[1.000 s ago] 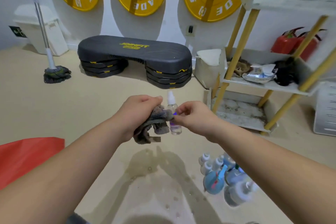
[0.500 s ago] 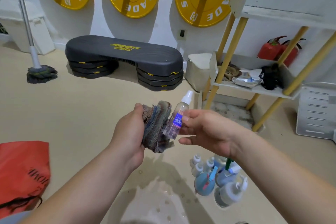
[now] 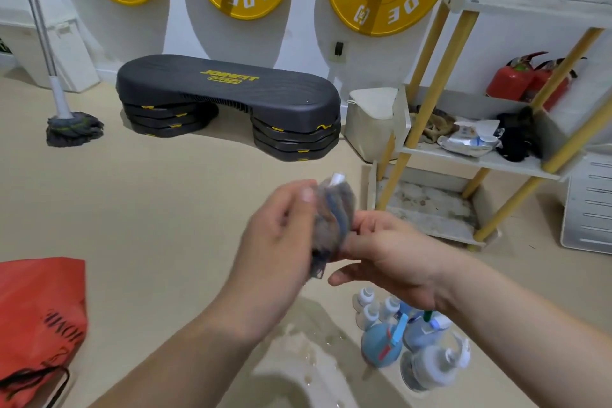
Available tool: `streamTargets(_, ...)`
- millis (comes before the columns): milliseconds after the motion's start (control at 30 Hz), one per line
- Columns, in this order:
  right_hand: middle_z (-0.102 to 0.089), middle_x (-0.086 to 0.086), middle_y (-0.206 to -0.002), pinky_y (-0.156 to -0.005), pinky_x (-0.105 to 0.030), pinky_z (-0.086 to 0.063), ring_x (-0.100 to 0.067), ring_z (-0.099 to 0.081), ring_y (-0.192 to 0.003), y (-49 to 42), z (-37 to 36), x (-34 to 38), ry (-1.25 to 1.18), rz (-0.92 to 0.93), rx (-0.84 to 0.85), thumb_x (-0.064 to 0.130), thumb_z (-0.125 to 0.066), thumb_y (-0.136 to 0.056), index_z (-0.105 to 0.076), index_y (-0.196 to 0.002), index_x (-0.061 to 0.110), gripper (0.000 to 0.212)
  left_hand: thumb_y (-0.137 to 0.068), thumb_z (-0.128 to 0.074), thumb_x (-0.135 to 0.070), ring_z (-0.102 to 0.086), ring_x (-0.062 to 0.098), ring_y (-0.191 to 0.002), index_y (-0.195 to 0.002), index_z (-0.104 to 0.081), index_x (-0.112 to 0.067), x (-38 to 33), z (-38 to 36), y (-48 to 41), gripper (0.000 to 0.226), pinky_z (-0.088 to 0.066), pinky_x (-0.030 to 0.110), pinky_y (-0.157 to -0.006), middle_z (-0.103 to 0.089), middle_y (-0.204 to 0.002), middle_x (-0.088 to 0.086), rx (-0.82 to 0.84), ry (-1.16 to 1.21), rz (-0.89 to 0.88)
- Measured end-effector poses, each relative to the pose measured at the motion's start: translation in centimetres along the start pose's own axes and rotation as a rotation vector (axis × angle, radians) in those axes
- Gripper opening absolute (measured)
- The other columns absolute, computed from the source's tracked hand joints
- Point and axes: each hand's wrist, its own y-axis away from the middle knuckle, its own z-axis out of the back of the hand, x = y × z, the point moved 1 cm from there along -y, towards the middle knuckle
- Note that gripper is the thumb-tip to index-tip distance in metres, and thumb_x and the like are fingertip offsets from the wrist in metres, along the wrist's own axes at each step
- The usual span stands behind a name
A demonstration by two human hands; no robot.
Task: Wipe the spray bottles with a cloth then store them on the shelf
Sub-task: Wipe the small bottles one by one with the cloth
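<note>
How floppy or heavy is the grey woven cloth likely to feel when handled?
Likely floppy: the grey woven cloth folds round the small clear spray bottle, its loose end drooping beside the left hand. Probably light: it is thin fabric bunched in one hand.

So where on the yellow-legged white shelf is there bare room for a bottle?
Stained bottom tier: bare between the yellow legs. Middle tier: crowded with brown rag, white wipes pack, black cloth; only its front strip is free.
</note>
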Motion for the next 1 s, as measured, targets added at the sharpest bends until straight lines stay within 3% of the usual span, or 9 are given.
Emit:
streamTargets(133, -0.077, -0.012, -0.091, -0.075, -0.038, -0.056, -0.015, -0.071, -0.081, 0.1, -1.1, -0.2, 0.226, 0.080, -0.124, -0.007, -0.045, -0.099, -0.071, -0.103, 0.005, 0.029, -0.106, -0.048, -0.047, -0.065, 0.000, -0.112, -0.152, -0.048, -0.039, 1.6, -1.1, -0.3, 0.047, -0.053, 0.027, -0.095, -0.068, -0.129, -0.016, 0.171, -0.322, -0.084)
streamTargets(267, -0.070, -0.018, -0.086, -0.073, -0.040, -0.058, -0.017, -0.065, -0.076, 0.0, -1.8, -1.3, 0.324, 0.063, -0.215, 0.012, -0.057, -0.103, -0.067, -0.103, 0.001, 0.015, -0.112, -0.038, -0.041, -0.073, 0.025, -0.073, -0.100, -0.080, -0.018, 1.5, -0.8, -1.8, 0.049, -0.060, 0.043, -0.074, -0.079, -0.087, 0.010, 0.082, 0.077, 0.307)
streamTargets(400, -0.066, 0.004, -0.080, -0.071, -0.024, -0.052, -0.010, -0.060, -0.071, 0.3, -2.4, -1.0, 0.580, 0.159, -0.257, 0.009, -0.059, -0.099, -0.066, -0.098, 0.016, 0.010, -0.106, -0.047, -0.041, -0.060, 0.027, -0.073, -0.102, -0.081, -0.006, 1.6, -0.8, -1.8, 0.049, -0.044, 0.041, -0.071, -0.074, -0.091, 0.016, 0.179, 0.376, 0.585)
streamTargets(467, -0.065, 0.001, -0.078, -0.071, -0.026, -0.053, -0.013, -0.060, -0.071, 0.1, -2.2, -0.8, 0.576, 0.181, -0.291, 0.004, -0.057, -0.098, -0.067, -0.097, 0.015, 0.014, -0.107, -0.044, -0.040, -0.061, 0.027, -0.077, -0.103, -0.077, -0.010, 1.9, -1.4, -1.4, 0.045, -0.043, 0.044, -0.075, -0.073, -0.092, 0.015, 0.126, 0.365, 0.520)
streamTargets(567, -0.065, -0.019, -0.077, -0.070, -0.041, -0.062, -0.023, -0.062, -0.068, -0.1, -1.7, -0.8, 0.256, 0.108, -0.361, -0.005, -0.050, -0.095, -0.068, -0.099, -0.001, 0.019, -0.112, -0.039, -0.036, -0.067, 0.014, -0.081, -0.114, -0.073, -0.045, 2.7, -2.7, 0.8, 0.035, -0.054, 0.032, -0.075, -0.075, -0.097, -0.011, 0.014, 0.099, 0.209)
streamTargets(667, -0.067, -0.017, -0.082, -0.059, -0.032, -0.059, -0.024, -0.065, -0.066, 0.0, -1.3, -0.5, 0.043, 0.014, -0.352, -0.013, -0.045, -0.093, -0.068, -0.105, -0.008, 0.026, -0.107, -0.037, -0.053, -0.050, -0.007, -0.137, -0.152, -0.047, -0.048, 3.7, -4.0, 2.8, 0.046, -0.044, 0.033, -0.118, -0.054, -0.150, -0.026, 0.016, -0.044, 0.032)
streamTargets(733, -0.069, -0.012, -0.081, -0.061, -0.028, -0.058, -0.019, -0.066, -0.067, 0.2, -1.2, -0.2, 0.020, 0.005, -0.333, -0.013, -0.045, -0.093, -0.070, -0.105, -0.005, 0.029, -0.103, -0.036, -0.056, -0.043, -0.007, -0.143, -0.156, -0.045, -0.041, 3.6, -3.8, 2.5, 0.055, -0.040, 0.036, -0.122, -0.050, -0.156, -0.023, 0.000, -0.116, -0.031)
streamTargets(900, -0.071, -0.021, -0.087, -0.077, -0.037, -0.055, -0.020, -0.069, -0.078, 0.7, -1.8, -0.7, 0.261, 0.003, -0.195, 0.002, -0.053, -0.102, -0.066, -0.104, -0.002, 0.014, -0.111, -0.042, -0.040, -0.074, 0.035, -0.090, -0.112, -0.077, -0.017, 1.5, -1.0, -0.5, 0.042, -0.059, 0.058, -0.080, -0.078, -0.106, 0.018, 0.106, 0.100, 0.298)
streamTargets(1000, -0.072, -0.018, -0.087, -0.081, -0.042, -0.058, -0.025, -0.070, -0.076, 0.9, -2.2, -0.8, 0.164, -0.008, -0.169, 0.003, -0.055, -0.104, -0.067, -0.101, -0.001, 0.013, -0.110, -0.041, -0.045, -0.074, 0.040, -0.096, -0.112, -0.079, -0.015, 1.1, -0.4, -0.7, 0.049, -0.056, 0.058, -0.089, -0.079, -0.106, 0.018, 0.200, 0.277, 0.483)
